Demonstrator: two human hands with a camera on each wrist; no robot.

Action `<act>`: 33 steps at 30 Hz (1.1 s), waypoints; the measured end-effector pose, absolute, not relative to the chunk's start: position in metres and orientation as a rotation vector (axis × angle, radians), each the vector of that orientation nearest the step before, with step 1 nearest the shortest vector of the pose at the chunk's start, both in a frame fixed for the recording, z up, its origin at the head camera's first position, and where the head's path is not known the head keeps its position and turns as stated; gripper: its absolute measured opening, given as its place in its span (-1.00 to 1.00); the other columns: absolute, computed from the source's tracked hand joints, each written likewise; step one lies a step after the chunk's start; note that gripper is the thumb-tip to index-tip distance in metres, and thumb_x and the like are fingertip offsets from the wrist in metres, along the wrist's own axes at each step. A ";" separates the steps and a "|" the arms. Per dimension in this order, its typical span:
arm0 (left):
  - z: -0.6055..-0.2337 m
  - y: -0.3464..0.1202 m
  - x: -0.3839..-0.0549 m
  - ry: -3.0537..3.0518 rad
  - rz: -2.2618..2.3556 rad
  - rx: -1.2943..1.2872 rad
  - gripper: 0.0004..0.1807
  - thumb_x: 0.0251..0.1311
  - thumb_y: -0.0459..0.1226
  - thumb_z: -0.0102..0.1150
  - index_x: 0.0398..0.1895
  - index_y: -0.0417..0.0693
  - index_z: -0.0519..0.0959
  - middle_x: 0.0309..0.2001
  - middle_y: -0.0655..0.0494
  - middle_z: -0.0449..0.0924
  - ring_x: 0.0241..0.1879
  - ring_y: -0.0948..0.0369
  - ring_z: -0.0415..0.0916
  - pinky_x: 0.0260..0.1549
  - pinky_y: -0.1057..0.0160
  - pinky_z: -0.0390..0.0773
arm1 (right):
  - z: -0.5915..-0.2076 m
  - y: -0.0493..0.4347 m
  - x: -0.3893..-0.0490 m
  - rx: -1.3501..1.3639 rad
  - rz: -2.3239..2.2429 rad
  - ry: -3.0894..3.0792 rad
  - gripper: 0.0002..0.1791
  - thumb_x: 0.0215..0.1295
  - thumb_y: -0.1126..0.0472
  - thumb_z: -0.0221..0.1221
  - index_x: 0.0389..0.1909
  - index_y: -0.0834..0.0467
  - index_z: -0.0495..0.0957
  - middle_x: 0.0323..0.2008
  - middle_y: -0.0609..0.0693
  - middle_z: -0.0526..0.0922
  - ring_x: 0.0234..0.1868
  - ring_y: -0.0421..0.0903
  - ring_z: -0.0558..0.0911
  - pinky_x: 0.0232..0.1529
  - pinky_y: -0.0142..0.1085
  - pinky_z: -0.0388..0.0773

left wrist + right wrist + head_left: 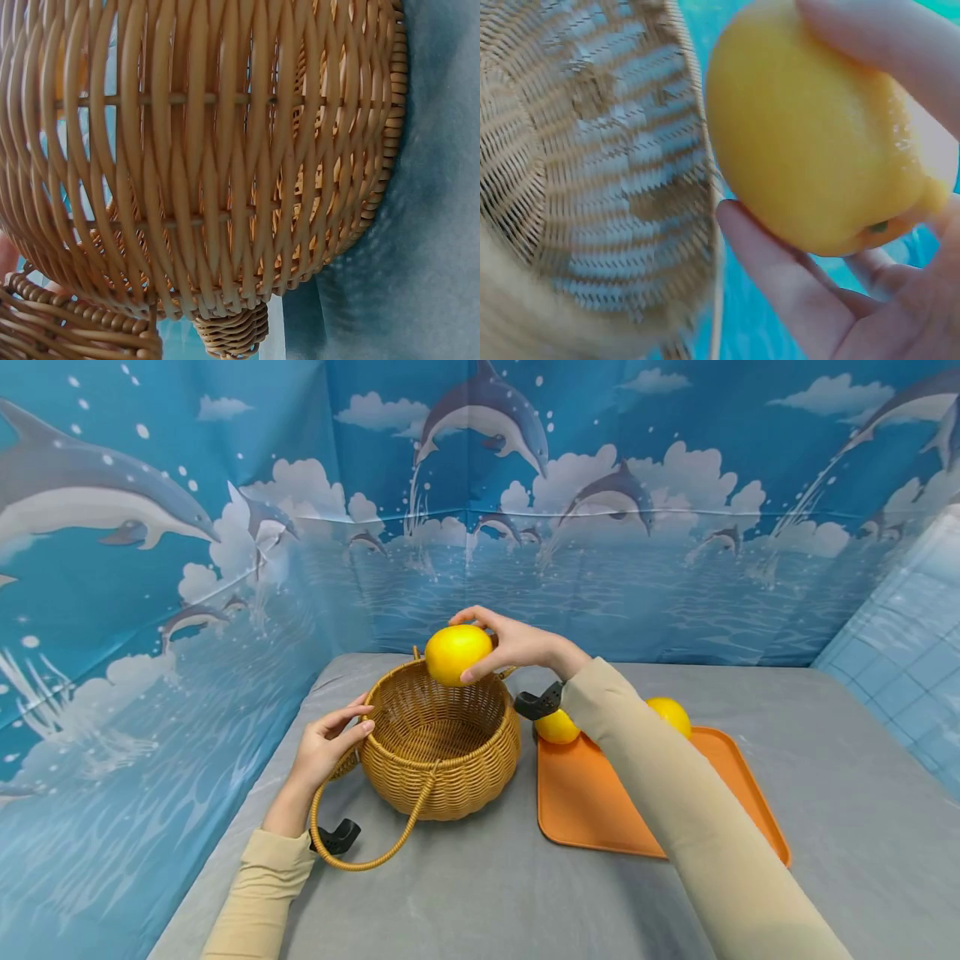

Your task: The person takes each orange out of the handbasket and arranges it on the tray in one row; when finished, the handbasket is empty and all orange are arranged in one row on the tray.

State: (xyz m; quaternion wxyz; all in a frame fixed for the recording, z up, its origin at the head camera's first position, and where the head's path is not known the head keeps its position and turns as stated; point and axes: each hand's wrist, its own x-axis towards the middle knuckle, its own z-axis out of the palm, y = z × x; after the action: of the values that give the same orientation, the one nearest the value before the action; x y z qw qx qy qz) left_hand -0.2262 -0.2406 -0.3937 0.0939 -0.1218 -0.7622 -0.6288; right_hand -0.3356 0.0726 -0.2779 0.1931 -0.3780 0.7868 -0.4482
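Observation:
My right hand (517, 642) grips a yellow lemon (456, 655) between thumb and fingers, over the far rim of a wicker basket (442, 789). Seen from the right wrist, the lemon (810, 135) fills much of the view beside the basket's woven wall (630, 172). At the basket's left rim, my left hand (324, 743) holds the edge with thumb and fingers. The left wrist view shows mostly the basket's outer weave (217, 150), which hides nearly all of that hand. No fruit shows on the visible part of the basket's floor.
Right of the basket lies an orange tray (592, 802). Two more lemons, a nearer one (557, 727) and a farther one (670, 716), are partly hidden by my right arm. The basket's handle (375, 862) hangs down towards me. Dolphin-printed curtains (480, 568) rise behind the grey table (480, 902).

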 end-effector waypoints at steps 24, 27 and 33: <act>-0.396 -0.238 -0.226 -2.277 -1.845 -0.354 -0.55 0.24 -0.22 0.20 0.10 -0.33 0.50 0.31 -0.01 0.30 0.35 0.09 0.13 0.27 0.07 0.20 | -0.311 0.286 -0.269 -0.270 -1.874 2.724 -0.10 0.27 0.08 0.20 0.44 -0.30 -0.18 0.35 0.13 -0.08 -0.01 -0.08 0.32 -0.15 -0.38 0.48; -0.396 -0.238 -0.226 -2.284 -1.839 -0.351 -0.56 0.24 -0.23 0.19 0.11 -0.33 0.49 0.32 -0.01 0.30 0.35 0.10 0.13 0.28 0.11 0.19 | -0.325 0.303 -0.261 -0.177 -2.022 2.672 -0.12 0.26 0.13 0.21 0.45 -0.20 -0.12 0.30 0.08 -0.03 -0.05 -0.16 0.33 -0.29 -0.47 0.58; -0.392 -0.236 -0.223 -2.286 -1.855 -0.349 -0.57 0.25 -0.28 0.17 0.12 -0.38 0.47 0.33 -0.04 0.27 0.36 0.09 0.11 0.29 0.00 0.15 | -0.359 0.330 -0.247 0.044 -2.012 2.770 -0.13 0.25 0.03 0.21 0.42 -0.09 -0.13 0.23 0.11 -0.01 -0.11 -0.21 0.35 -0.35 -0.43 0.62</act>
State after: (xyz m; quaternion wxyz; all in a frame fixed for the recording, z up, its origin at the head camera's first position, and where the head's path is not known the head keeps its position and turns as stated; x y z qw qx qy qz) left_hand -0.2231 -0.2361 -0.3916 0.0883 -0.1174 -0.7681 -0.6233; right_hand -0.2465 0.3296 -0.3587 -0.1410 0.0128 0.8009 -0.5818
